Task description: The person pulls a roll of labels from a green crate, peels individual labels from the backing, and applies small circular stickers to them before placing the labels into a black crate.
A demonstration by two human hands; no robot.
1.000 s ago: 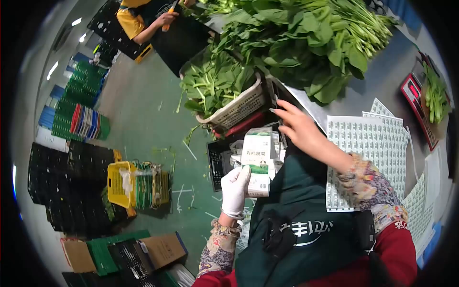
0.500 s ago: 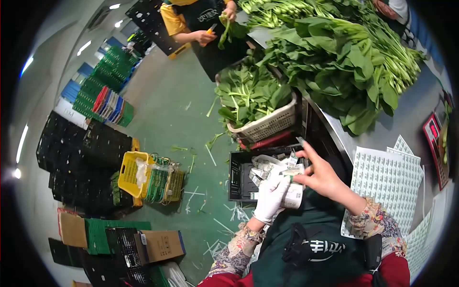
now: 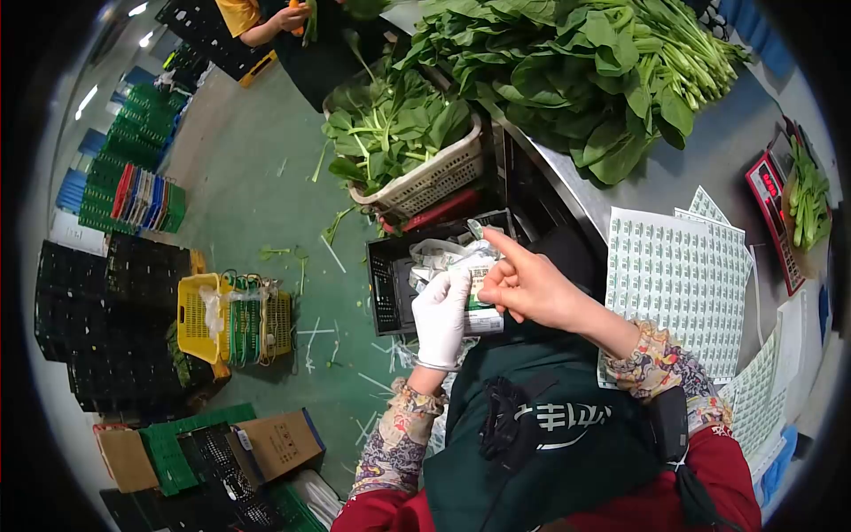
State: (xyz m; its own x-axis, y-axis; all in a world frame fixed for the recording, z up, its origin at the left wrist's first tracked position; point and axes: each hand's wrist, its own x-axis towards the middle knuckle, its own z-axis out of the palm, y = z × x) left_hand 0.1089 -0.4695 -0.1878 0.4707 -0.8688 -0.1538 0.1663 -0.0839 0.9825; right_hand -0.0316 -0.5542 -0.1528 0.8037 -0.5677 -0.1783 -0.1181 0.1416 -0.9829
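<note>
My left hand (image 3: 441, 319), in a white glove, is closed on the edge of a printed plastic bag (image 3: 486, 321) with a white label area. My bare right hand (image 3: 536, 288) is at the same bag's other side, thumb and curled fingers pinched at its edge. Its index finger points up and away, with a small sticker (image 3: 476, 229) on the tip. Beneath both hands, a black crate (image 3: 384, 288) holds more crumpled, printed bags (image 3: 434, 253). Sheets of small green-and-white stickers (image 3: 678, 288) lie on the metal table to the right.
Leafy greens (image 3: 576, 80) are heaped on the metal table (image 3: 554, 168). More fill a beige basket (image 3: 434, 177). A red scale (image 3: 769, 199) carries a bunch of greens (image 3: 805, 195). A co-worker (image 3: 284, 27) stands beyond. Yellow basket (image 3: 199, 315) and stem scraps lie on the floor.
The view has shifted, so the surroundings sit further left and higher. My left hand has turned more upright at the bag, and more of the bag's print shows. The sticker stays on my right index finger.
</note>
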